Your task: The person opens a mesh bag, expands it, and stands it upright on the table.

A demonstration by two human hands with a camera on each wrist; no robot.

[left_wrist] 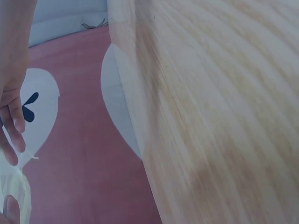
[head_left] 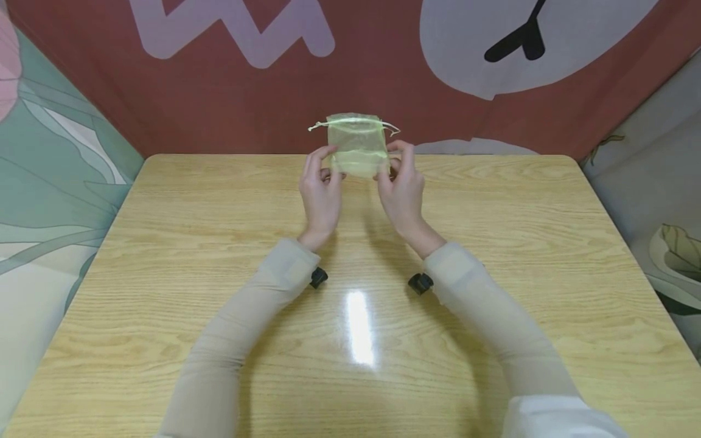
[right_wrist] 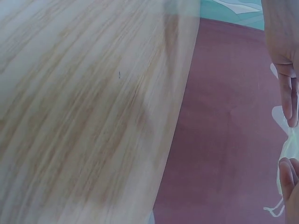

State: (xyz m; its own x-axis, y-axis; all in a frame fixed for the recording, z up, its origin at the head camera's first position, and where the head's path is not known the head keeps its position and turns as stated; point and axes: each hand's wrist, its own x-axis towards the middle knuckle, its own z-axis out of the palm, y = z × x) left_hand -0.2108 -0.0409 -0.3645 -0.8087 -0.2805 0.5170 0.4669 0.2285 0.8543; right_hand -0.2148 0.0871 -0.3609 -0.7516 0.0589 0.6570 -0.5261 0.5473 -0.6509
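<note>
I see both hands raised above the far edge of the worktop (head_left: 493, 231), holding a sheer pale-green drawstring pouch (head_left: 357, 145) between them, clear of the wood. My left hand (head_left: 320, 194) pinches its lower left corner, my right hand (head_left: 404, 191) its lower right. The cord (head_left: 328, 124) trails from the gathered top. Both wrist views catch only fingertips, so the exact pinch is probably thumb against forefinger.

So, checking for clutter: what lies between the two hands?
Only the sheer green drawstring pouch, pinched by the left hand and right hand at its lower corners. Below it, bare wooden table shows in the head view.
</note>
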